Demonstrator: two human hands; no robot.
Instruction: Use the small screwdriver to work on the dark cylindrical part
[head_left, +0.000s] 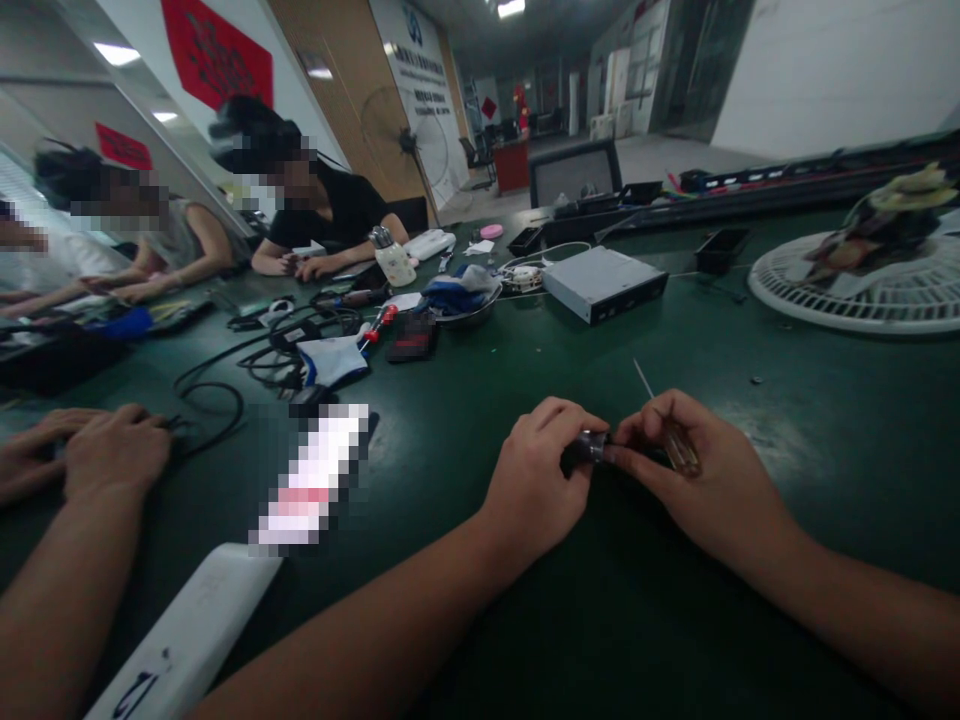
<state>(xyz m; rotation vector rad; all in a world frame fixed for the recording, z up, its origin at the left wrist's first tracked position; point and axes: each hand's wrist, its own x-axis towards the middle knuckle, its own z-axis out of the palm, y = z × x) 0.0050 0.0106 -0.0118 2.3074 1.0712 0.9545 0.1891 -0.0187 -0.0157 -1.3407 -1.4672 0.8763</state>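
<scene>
Now the left hand (536, 470) and the right hand (697, 470) are close together, and both pinch a small, dark, shiny metal piece (589, 448) over the dark green desk (825, 420). The right hand also clamps a see-through yellow-brown screwdriver (681, 448) with its thin steel rod pointing up. A flat grey metal box (604, 283) sits farther along the desk.

Counted: 1 left hand (534, 475), 1 right hand (709, 480), 1 screwdriver (681, 448), 1 small black cylinder (589, 447), 1 optical disc drive (604, 284), 1 fan guard (855, 290), 3 seated co-workers (326, 210).
</scene>
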